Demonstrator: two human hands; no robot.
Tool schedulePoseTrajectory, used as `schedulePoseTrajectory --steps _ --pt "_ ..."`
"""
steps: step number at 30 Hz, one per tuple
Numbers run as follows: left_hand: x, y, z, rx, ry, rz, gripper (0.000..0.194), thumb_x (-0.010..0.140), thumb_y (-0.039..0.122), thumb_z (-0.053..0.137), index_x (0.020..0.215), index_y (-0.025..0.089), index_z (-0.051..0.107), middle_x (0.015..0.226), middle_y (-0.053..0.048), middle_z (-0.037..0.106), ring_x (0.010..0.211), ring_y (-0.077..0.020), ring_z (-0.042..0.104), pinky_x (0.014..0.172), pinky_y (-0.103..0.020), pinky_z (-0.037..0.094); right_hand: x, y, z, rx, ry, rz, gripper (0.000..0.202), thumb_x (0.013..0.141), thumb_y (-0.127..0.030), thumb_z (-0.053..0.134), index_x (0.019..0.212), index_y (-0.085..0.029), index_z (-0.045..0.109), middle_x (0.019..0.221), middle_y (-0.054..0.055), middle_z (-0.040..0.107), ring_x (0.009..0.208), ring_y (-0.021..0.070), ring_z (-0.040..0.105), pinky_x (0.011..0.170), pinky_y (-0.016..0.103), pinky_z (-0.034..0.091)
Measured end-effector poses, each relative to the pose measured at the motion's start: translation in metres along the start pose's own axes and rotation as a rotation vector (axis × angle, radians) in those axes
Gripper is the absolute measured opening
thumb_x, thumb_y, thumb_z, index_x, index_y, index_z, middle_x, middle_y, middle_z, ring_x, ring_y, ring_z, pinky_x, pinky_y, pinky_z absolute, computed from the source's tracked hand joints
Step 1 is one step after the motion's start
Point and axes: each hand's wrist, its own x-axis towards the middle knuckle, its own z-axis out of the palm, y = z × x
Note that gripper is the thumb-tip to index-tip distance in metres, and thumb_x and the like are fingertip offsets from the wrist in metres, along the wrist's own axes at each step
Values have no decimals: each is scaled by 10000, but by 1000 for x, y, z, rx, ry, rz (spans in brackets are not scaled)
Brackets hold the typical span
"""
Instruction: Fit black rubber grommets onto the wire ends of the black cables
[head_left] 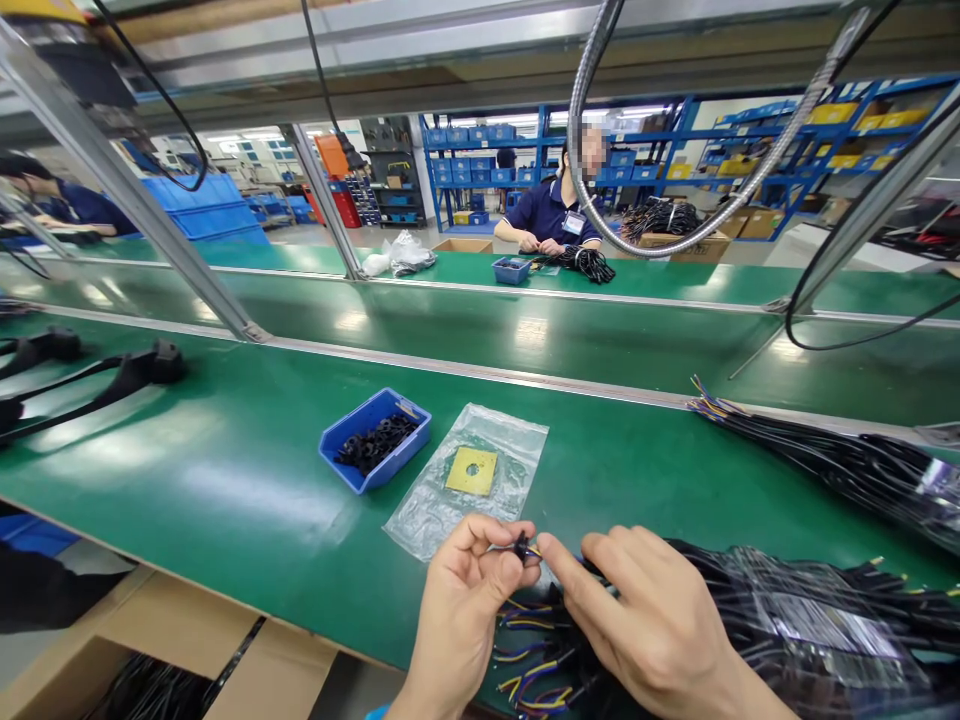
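Observation:
My left hand (pixel 466 605) pinches a small black grommet-like part (pixel 521 546) between thumb and fingertips. Short coloured wires, yellow and blue among them, run through or against this part; which of the two I cannot tell. Just to the right, my right hand (pixel 652 610) is closed round the black cable these wires belong to, its index finger stretched along the wire end. The right thumb is mostly hidden. Under and beside my hands lies a bundle of black cables (pixel 817 615) with stripped coloured ends (pixel 536 690), partly wrapped in clear plastic.
A blue bin (pixel 397 462) of small black parts stands left of a clear plastic bag (pixel 517 440) bearing a yellow square (pixel 471 471). Another cable bundle (pixel 832 460) lies right. A cardboard box (pixel 277 670) sits below the green table's edge. A co-worker (pixel 551 210) sits opposite.

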Motion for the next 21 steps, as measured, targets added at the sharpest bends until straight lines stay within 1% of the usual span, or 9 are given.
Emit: schedulePoseTrajectory --steps 5,9,14,18,20,21 --pt "0 -1 -1 29 34 1 217 709 237 784 804 151 609 938 -43 696 787 -132 671 714 -212 578 3 -1 -2 -26 7 5 288 918 -131 413 1103 -88 629 713 57 567 593 148 450 535 298 326" --pt "0 -1 0 37 55 -18 215 717 248 778 792 150 602 938 -45 696 780 -133 671 712 -217 578 2 -3 -3 -29 8 1 291 918 -117 405 1088 -63 635 730 73 577 601 160 465 541 312 325" --pt "0 -1 2 69 80 -10 225 710 253 783 793 153 600 938 -44 696 833 -148 669 733 -228 575 3 -3 -2 -42 1 0 310 919 -111 386 1090 -46 636 740 89 584 608 171 478 544 318 326" --pt "2 -4 4 58 97 4 259 682 275 805 785 148 604 916 -53 699 787 -143 667 701 -225 570 4 -1 -4 -67 15 -19 339 930 -106 340 1080 -66 642 724 80 594 601 165 503 549 313 357" --pt "0 -9 4 19 108 42 290 654 293 824 770 148 601 892 -54 703 740 -134 663 659 -212 559 -3 1 -2 -65 45 -40 342 934 -105 337 1073 -86 649 721 72 605 594 156 525 560 307 383" --pt "0 -12 4 -5 105 63 318 625 299 842 763 147 598 881 -57 705 716 -131 663 637 -204 551 -10 3 3 -46 43 -54 329 930 -111 360 1086 -102 649 714 65 608 592 154 540 565 302 399"
